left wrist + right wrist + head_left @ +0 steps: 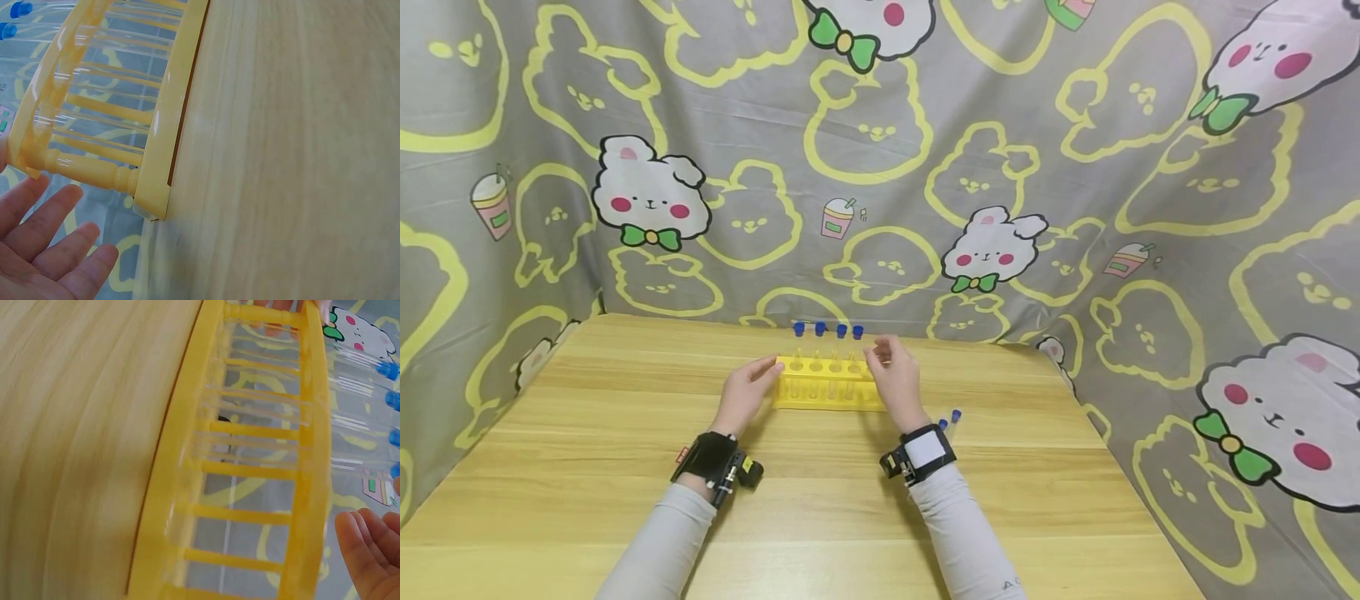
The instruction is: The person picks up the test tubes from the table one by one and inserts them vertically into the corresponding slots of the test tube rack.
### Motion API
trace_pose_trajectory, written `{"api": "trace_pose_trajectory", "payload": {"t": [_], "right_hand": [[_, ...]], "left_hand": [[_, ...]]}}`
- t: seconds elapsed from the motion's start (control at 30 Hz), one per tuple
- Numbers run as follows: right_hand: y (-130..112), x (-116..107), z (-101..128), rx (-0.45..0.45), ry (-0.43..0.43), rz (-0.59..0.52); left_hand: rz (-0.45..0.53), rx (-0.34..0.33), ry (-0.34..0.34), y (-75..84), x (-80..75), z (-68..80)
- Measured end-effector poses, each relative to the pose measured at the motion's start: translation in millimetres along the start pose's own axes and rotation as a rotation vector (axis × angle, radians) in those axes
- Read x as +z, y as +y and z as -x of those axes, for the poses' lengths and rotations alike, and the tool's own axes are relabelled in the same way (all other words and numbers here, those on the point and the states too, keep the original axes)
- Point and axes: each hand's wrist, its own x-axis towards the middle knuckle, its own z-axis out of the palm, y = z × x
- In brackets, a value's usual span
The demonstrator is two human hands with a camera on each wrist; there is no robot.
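Note:
A yellow test-tube rack (827, 385) stands on the wooden table (625, 467), with several clear tubes with blue caps (829, 331) upright in it. My left hand (766, 368) reaches to the rack's left end with its fingers straight. In the left wrist view the rack (156, 125) is just beyond my left fingers (59, 240), which hold nothing. My right hand (880, 354) hovers at the rack's right end with loosely bent fingers. In the right wrist view my right fingertips (369, 540) sit just clear of the rack's top rail (309, 462).
Two more blue-capped tubes (950, 419) lie on the table right of my right wrist. A grey cloth printed with cartoon rabbits (992, 167) hangs behind and along both sides. The table's right edge (1120, 467) runs close to the cloth.

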Motion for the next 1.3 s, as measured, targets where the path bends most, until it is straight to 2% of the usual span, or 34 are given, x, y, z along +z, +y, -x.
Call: {"api": "trace_pose_trajectory", "payload": {"t": [0.57, 0.77, 0.93, 1.1, 1.2, 1.3], "right_hand": [[25.7, -59.6, 14.3, 0.086, 0.005, 0.016], [43.4, -79.8, 23.4, 0.131, -0.008, 0.076], [58.9, -98.5, 27.0, 0.244, -0.098, 0.152], [69.6, -114.2, 29.0, 0.429, -0.238, 0.131], [73.6, -118.4, 30.5, 0.497, -0.293, 0.143], [77.3, -118.9, 32.9, 0.526, -0.338, 0.166]], "left_hand": [[0.004, -0.006, 0.007, -1.9, -0.4, -2.4], [0.003, -0.014, 0.005, -1.6, 0.6, -2.5], [0.002, -0.011, 0.006, -1.7, 1.3, -2.4], [0.004, -0.009, 0.003, -0.8, 0.9, -1.3], [0.012, -0.008, 0.002, 1.3, 0.2, 0.2], [0.017, -0.01, 0.005, 3.4, -0.1, 1.4]]}}
